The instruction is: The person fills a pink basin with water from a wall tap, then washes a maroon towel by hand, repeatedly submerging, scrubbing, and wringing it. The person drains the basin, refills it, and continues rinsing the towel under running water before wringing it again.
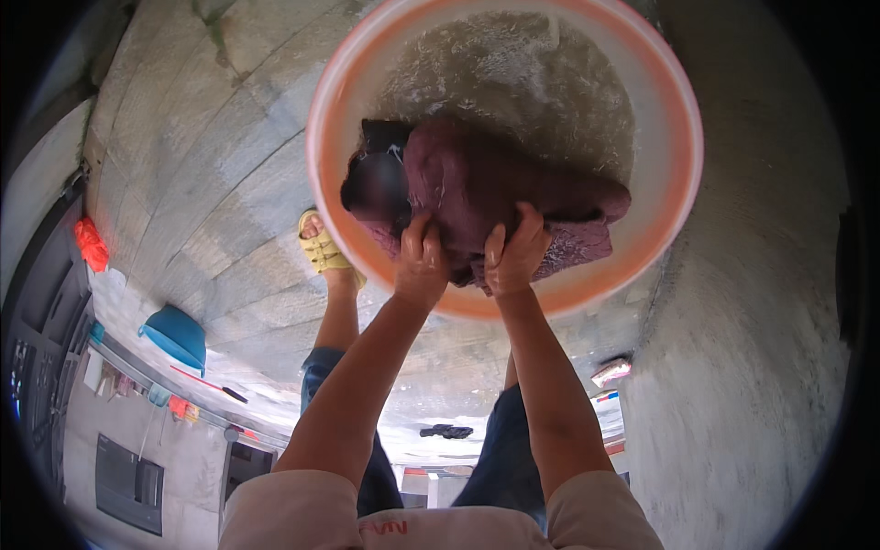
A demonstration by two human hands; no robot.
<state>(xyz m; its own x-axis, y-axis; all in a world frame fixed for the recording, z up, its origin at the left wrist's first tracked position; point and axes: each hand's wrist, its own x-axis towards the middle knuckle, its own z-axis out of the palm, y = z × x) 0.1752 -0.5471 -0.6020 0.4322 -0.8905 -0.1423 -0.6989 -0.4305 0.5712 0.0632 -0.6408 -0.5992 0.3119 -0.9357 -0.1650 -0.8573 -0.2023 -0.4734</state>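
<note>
A large round basin with an orange and white rim [677,199] stands on the floor before me, holding murky, rippling water [522,75]. A wet purple garment [474,179] lies bunched at the basin's near side, with a black part [381,137] at its left end. My left hand [421,261] grips the cloth's near edge with bent fingers. To the right of it, my right hand [515,251] holds the same cloth, its thumb and fingers curled in. Both hands are wet, and some fingertips are hidden in the folds.
My foot in a yellow sandal [323,247] is beside the basin's left rim. A blue basin [177,337], a red bag [91,244] and a red-handled tool [210,385] are farther left. A concrete wall [742,357] rises at the right. A dark cloth [447,432] lies on the floor behind.
</note>
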